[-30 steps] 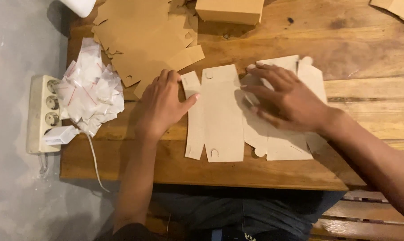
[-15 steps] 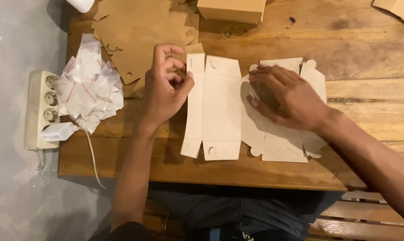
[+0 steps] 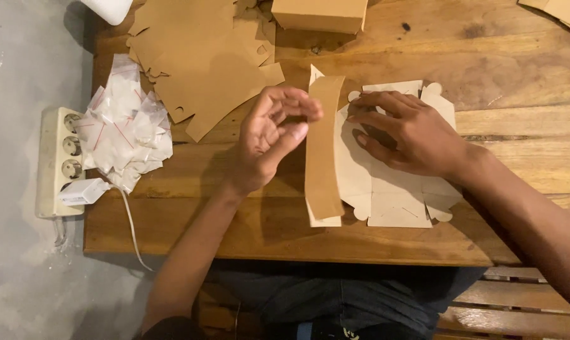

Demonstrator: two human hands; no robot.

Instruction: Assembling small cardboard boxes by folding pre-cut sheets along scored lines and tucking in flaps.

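A flat die-cut cardboard box blank (image 3: pixel 385 189) lies white side up on the wooden table (image 3: pixel 234 233). Its left panel (image 3: pixel 324 151) stands folded up, showing its brown side. My left hand (image 3: pixel 273 135) is beside that raised panel, with fingertips pinching its top edge. My right hand (image 3: pixel 411 132) lies flat on the blank, its fingers spread, and presses it down.
A stack of brown flat blanks (image 3: pixel 203 63) lies at the back left. A folded brown box (image 3: pixel 319 14) stands at the far edge. A heap of small clear bags (image 3: pixel 124 123) sits at the left edge. A power strip (image 3: pixel 55 160) with a plugged charger lies on the floor.
My left hand, flat on the blank a second ago, has lifted the left panel and folded it upright. My right hand has stayed pressed on the blank.
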